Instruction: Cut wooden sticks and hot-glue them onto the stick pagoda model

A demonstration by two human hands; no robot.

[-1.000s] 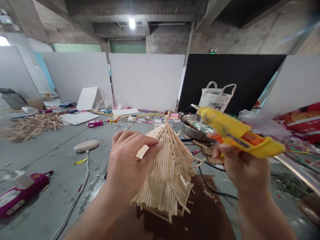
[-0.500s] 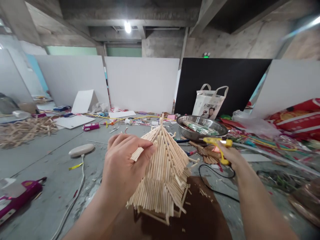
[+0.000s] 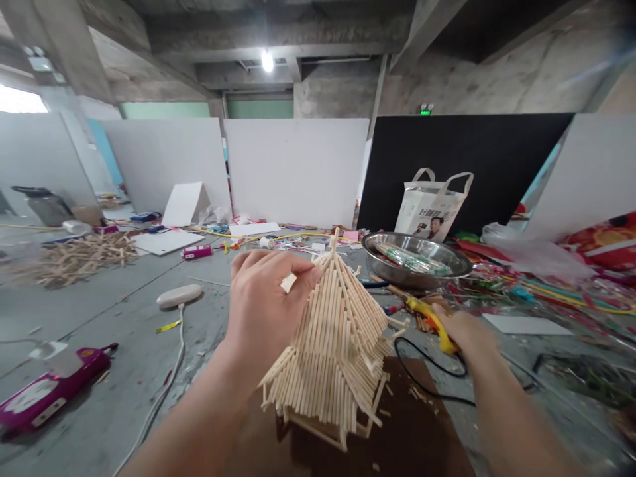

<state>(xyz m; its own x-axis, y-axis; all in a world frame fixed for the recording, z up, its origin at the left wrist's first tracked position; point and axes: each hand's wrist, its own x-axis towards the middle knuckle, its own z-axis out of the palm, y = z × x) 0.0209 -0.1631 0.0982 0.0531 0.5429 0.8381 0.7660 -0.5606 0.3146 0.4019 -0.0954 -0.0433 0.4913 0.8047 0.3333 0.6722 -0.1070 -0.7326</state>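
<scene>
A small house-like model (image 3: 325, 338) of thin wooden sticks, with a steep pointed roof in two tiers, stands on a brown board (image 3: 412, 430) in front of me. Thumb and fingertips of my left hand (image 3: 263, 298) are pinched together at the upper left of the roof. Whatever lies between them is hidden or too small to make out. Right of the model, my right hand (image 3: 467, 334) grips a yellow hot glue gun (image 3: 430, 315) with its nozzle towards the roof, apart from it. Its black cord (image 3: 427, 384) loops on the floor.
A steel basin (image 3: 375, 262) with plastic-wrapped things sits behind the glue gun, near a white bag (image 3: 422, 212). On the left are a purple power strip (image 3: 64, 397), a white oval device (image 3: 179, 296) with a cable, and a pile of sticks (image 3: 89, 255). Plastic scraps litter the right.
My left hand has shifted up along the roof towards its peak, still pinched. The glue gun is lower and tilted more steeply now. The whole view has swung slightly left.
</scene>
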